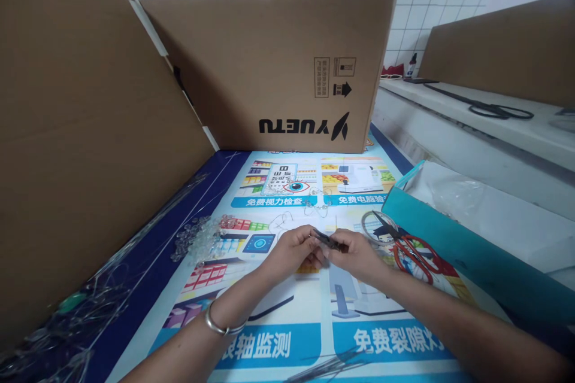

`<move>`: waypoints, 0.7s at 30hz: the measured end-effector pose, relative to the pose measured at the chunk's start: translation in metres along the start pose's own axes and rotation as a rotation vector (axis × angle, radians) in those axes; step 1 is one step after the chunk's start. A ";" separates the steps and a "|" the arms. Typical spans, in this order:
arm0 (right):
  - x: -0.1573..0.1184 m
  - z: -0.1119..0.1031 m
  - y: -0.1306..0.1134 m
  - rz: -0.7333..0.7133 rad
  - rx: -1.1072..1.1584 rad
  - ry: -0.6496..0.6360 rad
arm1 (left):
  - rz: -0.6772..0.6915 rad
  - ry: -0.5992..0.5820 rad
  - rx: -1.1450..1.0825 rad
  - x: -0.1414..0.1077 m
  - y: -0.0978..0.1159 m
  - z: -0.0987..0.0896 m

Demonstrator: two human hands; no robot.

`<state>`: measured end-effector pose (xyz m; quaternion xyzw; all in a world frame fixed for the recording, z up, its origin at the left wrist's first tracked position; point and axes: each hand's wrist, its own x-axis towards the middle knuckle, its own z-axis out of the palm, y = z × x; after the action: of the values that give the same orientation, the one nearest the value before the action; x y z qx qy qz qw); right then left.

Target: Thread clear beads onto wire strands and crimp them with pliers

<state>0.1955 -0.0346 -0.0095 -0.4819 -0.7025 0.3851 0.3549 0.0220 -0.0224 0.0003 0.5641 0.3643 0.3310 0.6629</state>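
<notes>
Near the middle of the desk (227,163), on the printed sheet (281,342), both hands meet around a small dark tool (327,239). A few wiry loops with clear beads (318,202) lie just beyond the hands, and these look like pieces at least partly made. Plenty seems left to do: a heap of loose beads (197,242) sits off to the left, and a bundle of thin wires (327,366) lies at the near edge. Whether the bit being worked now is almost finished, I cannot tell (the fingers cover it).

The left hand (291,251), with a bracelet (218,322) at its wrist, comes up from the lower left and pinches one end of the tool between thumb and forefinger. The right hand (356,254) reaches in from the lower right, its fingers curled around the other end. Their fingertips nearly meet, and both forearms slant inward. Red-handled scissors (417,256) rest just beside the right hand, near the teal box (442,245), in nobody's grip.
</notes>
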 end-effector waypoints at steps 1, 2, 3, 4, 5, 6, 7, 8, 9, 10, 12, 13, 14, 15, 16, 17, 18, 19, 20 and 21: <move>0.000 0.000 0.000 0.005 0.006 0.000 | -0.006 -0.001 -0.009 0.000 0.000 0.001; 0.000 -0.001 -0.001 0.012 0.014 0.004 | -0.017 -0.001 -0.023 -0.001 0.001 0.001; 0.001 -0.001 -0.001 0.019 0.022 0.011 | -0.030 0.001 -0.040 -0.001 0.001 0.002; 0.001 -0.002 0.000 0.026 0.030 0.019 | -0.040 0.005 -0.056 -0.001 0.002 0.003; 0.001 -0.002 0.000 0.032 0.036 0.026 | -0.046 0.009 -0.069 -0.001 0.002 0.003; 0.002 -0.002 0.001 0.034 0.039 0.030 | -0.044 0.015 -0.077 -0.002 0.002 0.003; 0.002 -0.003 0.001 0.034 0.038 0.033 | -0.038 0.020 -0.080 -0.002 0.002 0.003; 0.002 -0.003 0.002 0.031 0.033 0.033 | -0.031 0.025 -0.079 -0.003 0.002 0.003; 0.002 -0.003 0.002 0.027 0.025 0.033 | -0.026 0.031 -0.079 -0.003 0.001 0.003; 0.002 -0.003 0.002 0.022 0.013 0.033 | -0.026 0.035 -0.080 -0.003 0.001 0.003; 0.002 -0.002 0.003 0.008 -0.020 0.038 | -0.034 0.037 -0.085 -0.004 -0.001 0.004; 0.002 -0.001 0.004 -0.002 -0.042 0.041 | -0.038 0.037 -0.086 -0.004 -0.002 0.004; 0.002 0.000 0.004 -0.013 -0.066 0.043 | -0.038 0.036 -0.083 -0.004 -0.003 0.004; 0.001 0.001 0.005 -0.024 -0.094 0.045 | -0.038 0.041 -0.074 -0.003 -0.004 0.004; 0.001 0.001 0.005 -0.034 -0.125 0.044 | -0.037 0.048 -0.064 -0.003 -0.005 0.004; 0.001 0.002 0.005 -0.041 -0.157 0.042 | -0.038 0.054 -0.055 -0.002 -0.006 0.004; 0.001 0.001 0.004 -0.044 -0.193 0.041 | -0.037 0.060 -0.046 -0.002 -0.006 0.004; 0.001 0.000 0.004 -0.042 -0.231 0.043 | -0.035 0.069 -0.038 -0.001 -0.006 0.003; 0.002 -0.002 0.003 -0.038 -0.271 0.048 | -0.032 0.078 -0.029 -0.001 -0.006 0.003; 0.002 -0.004 0.002 -0.031 -0.315 0.058 | -0.029 0.090 -0.020 -0.002 -0.006 0.002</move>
<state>0.1992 -0.0316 -0.0096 -0.5316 -0.7510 0.2505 0.3012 0.0227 -0.0257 -0.0051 0.5366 0.3984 0.3500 0.6564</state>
